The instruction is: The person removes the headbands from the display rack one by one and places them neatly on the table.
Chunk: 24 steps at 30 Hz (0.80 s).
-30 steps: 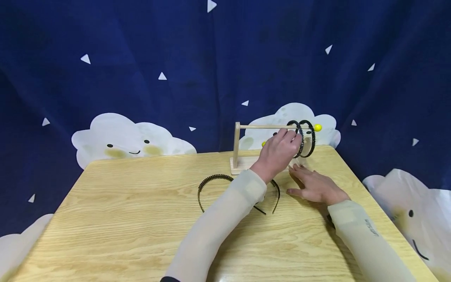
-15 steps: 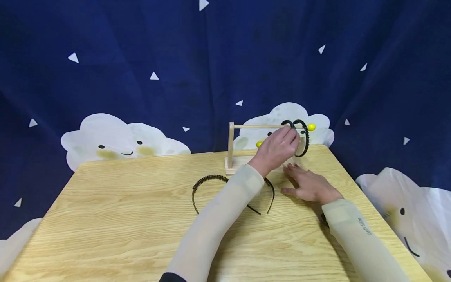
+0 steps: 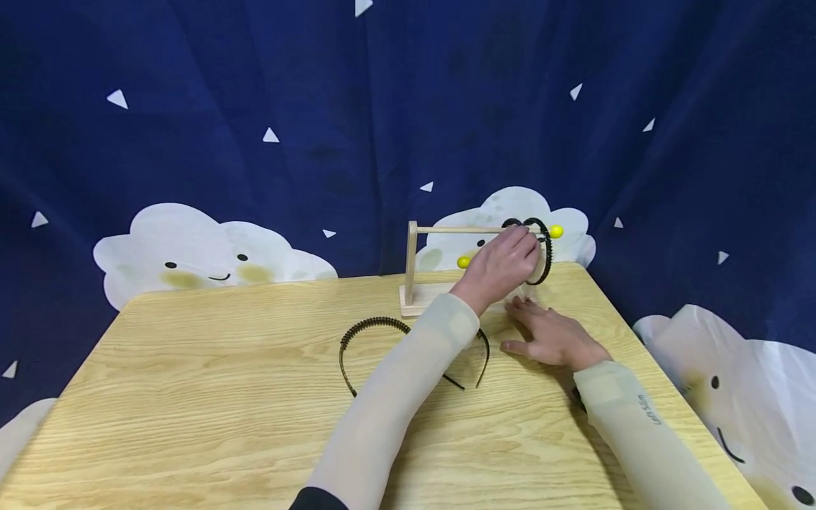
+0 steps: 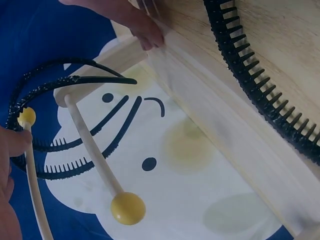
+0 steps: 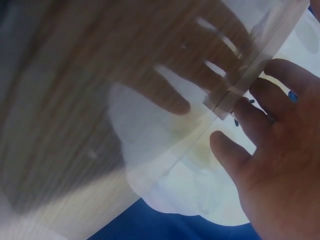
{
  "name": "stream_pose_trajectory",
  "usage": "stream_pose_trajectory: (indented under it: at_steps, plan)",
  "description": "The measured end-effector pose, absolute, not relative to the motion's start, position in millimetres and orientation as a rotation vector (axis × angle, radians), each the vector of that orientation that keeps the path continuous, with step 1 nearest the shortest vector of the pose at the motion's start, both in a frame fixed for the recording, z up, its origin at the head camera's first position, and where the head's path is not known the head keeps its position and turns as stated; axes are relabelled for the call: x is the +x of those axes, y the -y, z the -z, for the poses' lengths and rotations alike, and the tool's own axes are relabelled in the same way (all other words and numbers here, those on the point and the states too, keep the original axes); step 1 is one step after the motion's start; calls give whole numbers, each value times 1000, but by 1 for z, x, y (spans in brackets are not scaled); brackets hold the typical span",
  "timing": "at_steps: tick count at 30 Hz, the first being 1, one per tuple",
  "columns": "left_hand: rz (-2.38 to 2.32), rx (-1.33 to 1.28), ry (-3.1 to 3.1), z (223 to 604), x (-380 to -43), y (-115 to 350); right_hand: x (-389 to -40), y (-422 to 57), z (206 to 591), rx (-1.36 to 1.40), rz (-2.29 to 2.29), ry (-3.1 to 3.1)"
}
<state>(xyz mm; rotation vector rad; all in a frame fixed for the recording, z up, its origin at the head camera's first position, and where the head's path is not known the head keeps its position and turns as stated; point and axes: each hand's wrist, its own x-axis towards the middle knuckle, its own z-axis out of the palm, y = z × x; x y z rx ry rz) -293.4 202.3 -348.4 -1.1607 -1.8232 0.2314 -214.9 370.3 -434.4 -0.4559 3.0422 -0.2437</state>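
Two black toothed headbands hang over the upper rod of a wooden stand (image 3: pixel 410 263), near the rod's yellow ball end. My left hand (image 3: pixel 497 265) pinches the inner headband (image 3: pixel 512 222), covering much of it; the outer headband (image 3: pixel 548 258) hangs just beyond my fingers. In the left wrist view, my left fingers (image 4: pixel 20 142) lie against the headbands beside the rod. My right hand (image 3: pixel 551 336) has its fingers spread, fingertips touching the end of the stand's base (image 5: pixel 235 97). A brown-black toothed headband (image 3: pixel 376 322) lies on the table, partly hidden by my left forearm.
A lower rod ends in another yellow ball (image 3: pixel 463 262). A dark headband tip (image 3: pixel 455 382) shows beside my left forearm. The wooden table (image 3: pixel 210 382) reaches back to a dark blue curtain (image 3: pixel 255 85) with clouds.
The head view has turned slightly, shifting everything left. My left hand has moved a little to the right along the rod, nearer the ball end. My right hand keeps its place.
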Motion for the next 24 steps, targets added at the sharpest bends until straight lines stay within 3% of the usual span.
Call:
stream_pose_trajectory:
  at_steps: [24]
  plan:
    - [-220, -1219, 1750, 344, -308, -205, -214, -371, 435, -424, 239, -3048]
